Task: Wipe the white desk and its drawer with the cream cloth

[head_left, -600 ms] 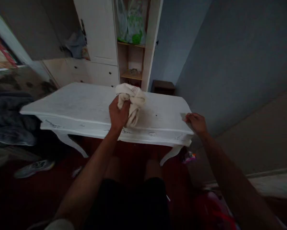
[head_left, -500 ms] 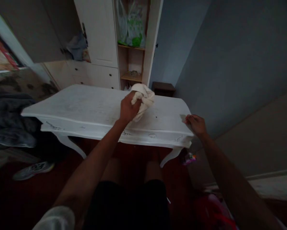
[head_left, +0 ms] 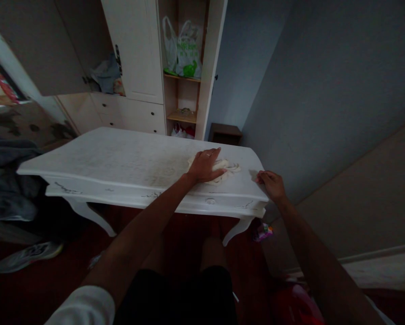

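Note:
My left hand (head_left: 205, 167) lies flat on a cream-coloured cloth (head_left: 231, 168), with its fingers stretched out and the thumb apart. The cloth is bunched beneath the palm on the white table (head_left: 128, 146), right of the middle of its top. Grey smudges show on the tabletop to the left of the cloth. At the table's right end, my right hand (head_left: 272, 184) is closed, fingertips drawn together over the edge. Whether anything small is between those fingers cannot be made out.
Behind the table stands a white wardrobe (head_left: 137, 54) with open doors and plastic bags (head_left: 188, 56) on a shelf. A small brown cabinet (head_left: 225, 134) is near the grey wall. Dark clothes (head_left: 9, 180) and a shoe (head_left: 29, 257) lie at left.
My left hand has gone from gripping the lifted, bunched cloth to pressing it flat on the tabletop, farther right. My right hand stays closed at the table's right end. The view has tilted slightly up.

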Available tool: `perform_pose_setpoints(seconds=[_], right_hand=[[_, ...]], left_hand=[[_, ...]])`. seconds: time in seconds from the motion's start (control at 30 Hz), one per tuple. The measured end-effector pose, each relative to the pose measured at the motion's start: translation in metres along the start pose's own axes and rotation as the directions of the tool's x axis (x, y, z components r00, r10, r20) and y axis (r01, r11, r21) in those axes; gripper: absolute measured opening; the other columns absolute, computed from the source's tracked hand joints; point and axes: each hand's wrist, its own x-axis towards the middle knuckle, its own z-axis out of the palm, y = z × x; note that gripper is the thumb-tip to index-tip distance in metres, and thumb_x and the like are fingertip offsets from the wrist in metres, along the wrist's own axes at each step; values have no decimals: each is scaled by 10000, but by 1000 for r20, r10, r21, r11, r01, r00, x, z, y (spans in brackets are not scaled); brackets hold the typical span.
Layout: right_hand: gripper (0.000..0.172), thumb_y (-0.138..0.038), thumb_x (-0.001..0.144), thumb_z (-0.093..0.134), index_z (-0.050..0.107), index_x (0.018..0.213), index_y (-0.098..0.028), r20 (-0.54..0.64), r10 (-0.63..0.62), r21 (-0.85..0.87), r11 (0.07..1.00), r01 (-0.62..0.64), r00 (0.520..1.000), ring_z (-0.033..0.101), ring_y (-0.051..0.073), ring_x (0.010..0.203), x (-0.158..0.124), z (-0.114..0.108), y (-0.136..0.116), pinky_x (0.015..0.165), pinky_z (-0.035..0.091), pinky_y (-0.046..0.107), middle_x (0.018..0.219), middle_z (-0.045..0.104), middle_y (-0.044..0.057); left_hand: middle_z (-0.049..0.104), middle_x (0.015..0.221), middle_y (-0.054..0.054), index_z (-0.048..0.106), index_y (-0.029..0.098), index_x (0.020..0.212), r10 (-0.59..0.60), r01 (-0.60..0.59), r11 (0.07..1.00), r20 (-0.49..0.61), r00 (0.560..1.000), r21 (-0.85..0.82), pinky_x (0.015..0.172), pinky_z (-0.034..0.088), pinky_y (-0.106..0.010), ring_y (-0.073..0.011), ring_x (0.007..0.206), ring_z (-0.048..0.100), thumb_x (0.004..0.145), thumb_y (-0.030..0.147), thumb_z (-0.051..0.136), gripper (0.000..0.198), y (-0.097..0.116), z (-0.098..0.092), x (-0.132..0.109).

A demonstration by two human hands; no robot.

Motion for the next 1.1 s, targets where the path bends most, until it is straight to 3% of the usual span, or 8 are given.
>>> perform_pose_setpoints(seconds=[0.13, 0.23, 0.33, 0.4, 0.57, 0.67, 0.73, 1.1], right_hand=[[394, -580, 735, 660, 674, 637, -199, 2, 11, 16, 1000, -11, 1000, 626, 183, 616, 0, 0, 1, 658, 519, 313, 616, 681, 37], [392, -581, 734, 662, 673, 647, -198, 7, 14, 12, 1000, -14, 1000, 633, 184, 623, 0, 0, 1, 667, 521, 315, 620, 681, 36], [381, -572, 731, 667, 678, 650, -199, 2, 16, -1, 1000, -16, 1000, 635, 182, 619, 0, 0, 1, 672, 526, 314, 617, 684, 31], [387, -579, 728, 671, 682, 647, -200, -10, 15, -6, 1000, -15, 1000, 632, 181, 607, 1, 0, 2, 663, 528, 314, 612, 686, 30], [399, -590, 713, 693, 690, 647, -197, -24, 30, -7, 1000, -30, 999, 637, 187, 606, 1, 0, 1, 648, 535, 316, 613, 693, 39], [404, -597, 708, 702, 694, 651, -197, -24, 32, -8, 999, -32, 999, 639, 193, 610, 1, -1, 2, 659, 540, 326, 619, 699, 42], [404, -600, 696, 712, 697, 652, -199, -32, 37, -6, 999, -37, 999, 637, 196, 610, 2, -1, 3, 654, 540, 331, 620, 702, 41], [365, -573, 699, 715, 704, 650, -211, -59, 34, -80, 996, -38, 998, 638, 208, 622, -1, -1, 3, 687, 531, 353, 631, 712, 42]], left_hand=[[558, 1396, -184, 517, 136, 1345, -72, 56, 996, -269, 960, -65, 1093, 372, -436, -286, 1305, 500, 944, 472, 478, 525, -13, -18, -8], [654, 1175, -130, 584, 179, 1187, -400, 351, 916, -445, 801, -193, 918, 482, -373, -229, 1027, 633, 937, 357, 491, 321, -31, -28, -19], [656, 808, -36, 614, 198, 958, -670, 609, 739, -409, 620, -289, 733, 480, -305, -185, 723, 618, 895, 321, 542, 156, -52, -40, -35], [614, 670, -21, 605, 209, 760, -746, 712, 662, -300, 594, -237, 687, 454, -302, -199, 681, 611, 902, 417, 527, 264, -65, -49, -46], [687, 673, -75, 664, 208, 638, -754, 748, 656, -51, 655, -100, 812, 476, -371, -271, 813, 683, 956, 512, 340, 546, -95, -64, -76], [729, 1133, -102, 726, 192, 1021, -633, 622, 773, -86, 770, -125, 1036, 439, -390, -281, 1156, 629, 842, 342, 574, 278, -112, -61, -89], [615, 1360, -133, 629, 163, 1252, -586, 568, 808, -113, 803, -157, 1129, 387, -398, -286, 1312, 525, 744, 268, 680, 521, -120, -57, -95], [735, 1124, -102, 694, 181, 1046, -590, 572, 784, 0, 808, -240, 1003, 500, -364, -230, 1047, 678, 821, 231, 539, 278, -123, -54, -105]])
